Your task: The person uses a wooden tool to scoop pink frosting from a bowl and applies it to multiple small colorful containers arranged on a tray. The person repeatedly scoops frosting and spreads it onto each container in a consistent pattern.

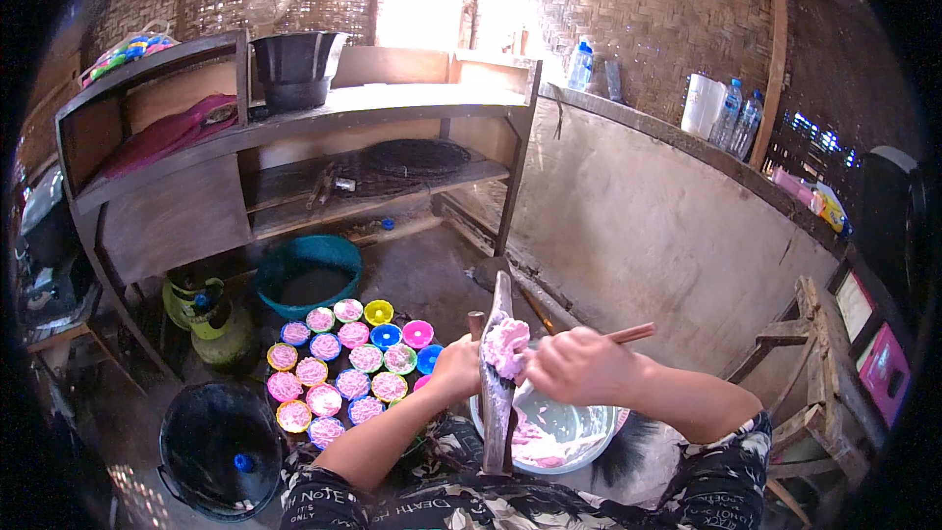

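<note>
My left hand (457,367) is closed beside a long, dark, worn wooden board (497,432) held on edge. A short wooden handle (476,325) sticks up from that fist; whether it joins the board is hidden. A lump of pink paste (507,345) clings to the board's right face. Closed around a wooden stick (633,333), my right hand (573,365) is at the paste, its fingertips partly hidden. Below sits a pale bowl (599,450) with pink paste smeared inside. To the left, several coloured cups hold pink paste, while a blue cup (387,337) and a yellow cup (379,312) show bare insides.
A black bucket (186,442), a green gas cylinder (218,334) and a teal basin (312,275) stand on the left. Behind is a wooden shelf (383,101) bearing a black pot (294,69). Bottles line the ledge at right, above a wooden frame (810,334).
</note>
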`<state>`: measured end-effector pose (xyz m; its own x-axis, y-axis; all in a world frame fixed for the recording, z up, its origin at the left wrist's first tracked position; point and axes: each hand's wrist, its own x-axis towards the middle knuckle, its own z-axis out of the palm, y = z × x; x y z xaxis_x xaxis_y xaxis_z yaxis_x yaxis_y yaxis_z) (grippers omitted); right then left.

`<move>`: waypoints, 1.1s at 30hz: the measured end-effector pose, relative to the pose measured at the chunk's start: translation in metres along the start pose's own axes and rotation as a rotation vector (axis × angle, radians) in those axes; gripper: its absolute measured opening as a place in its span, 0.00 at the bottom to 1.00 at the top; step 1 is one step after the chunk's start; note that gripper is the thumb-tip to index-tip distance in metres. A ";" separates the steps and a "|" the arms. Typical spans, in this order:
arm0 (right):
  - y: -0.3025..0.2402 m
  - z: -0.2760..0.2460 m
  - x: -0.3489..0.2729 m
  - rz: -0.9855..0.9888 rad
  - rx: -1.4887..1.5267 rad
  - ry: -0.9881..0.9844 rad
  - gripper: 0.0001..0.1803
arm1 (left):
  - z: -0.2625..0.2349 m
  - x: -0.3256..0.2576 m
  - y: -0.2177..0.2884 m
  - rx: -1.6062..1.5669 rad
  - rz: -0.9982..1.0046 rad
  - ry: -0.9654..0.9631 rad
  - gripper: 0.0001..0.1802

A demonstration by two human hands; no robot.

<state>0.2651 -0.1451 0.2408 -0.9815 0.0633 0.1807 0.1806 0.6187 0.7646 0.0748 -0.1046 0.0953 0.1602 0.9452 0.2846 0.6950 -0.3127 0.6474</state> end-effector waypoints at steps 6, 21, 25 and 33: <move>0.049 -0.014 -0.061 0.644 0.319 -0.081 0.09 | 0.008 0.022 -0.011 -0.044 -0.058 0.078 0.19; 0.015 0.049 -0.045 0.305 0.335 -0.066 0.06 | 0.032 0.038 0.026 0.138 -0.032 -0.114 0.20; 0.018 0.048 -0.081 0.481 0.361 -0.046 0.08 | 0.031 0.045 0.005 0.066 -0.085 -0.098 0.22; -0.096 0.109 -0.106 1.856 1.690 0.502 0.08 | 0.104 0.094 -0.088 -0.977 -0.270 0.051 0.16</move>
<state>0.3445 -0.1258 0.0811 0.1011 0.9949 0.0029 -0.0195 0.0049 -0.9998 0.1013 0.0215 -0.0087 0.0369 0.9976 0.0586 -0.1772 -0.0512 0.9828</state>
